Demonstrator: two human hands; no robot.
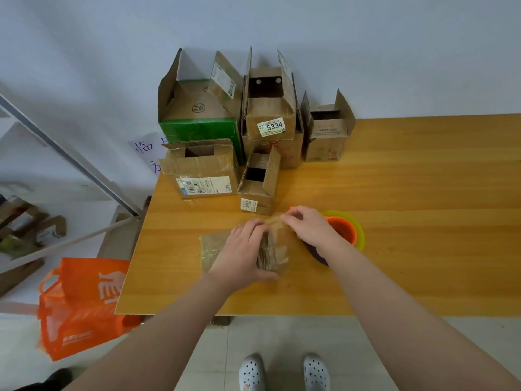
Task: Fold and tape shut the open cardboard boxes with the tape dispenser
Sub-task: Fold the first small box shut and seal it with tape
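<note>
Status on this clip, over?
Left hand holds small box, right hand pinches its top. Open boxes wait behind. Orange object beside right wrist.

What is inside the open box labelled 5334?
Inside the box labelled 5334 only a dark hollow shows, and its back wall with two round holes. Its own front hides the bottom, so any contents cannot be seen.

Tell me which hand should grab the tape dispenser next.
Right, probably. The right hand pinches a flap right beside the tape dispenser; the left hand grips the cardboard box.

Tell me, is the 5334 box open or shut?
Open. The 5334 box has its flaps standing up, and its dark inside shows.
</note>
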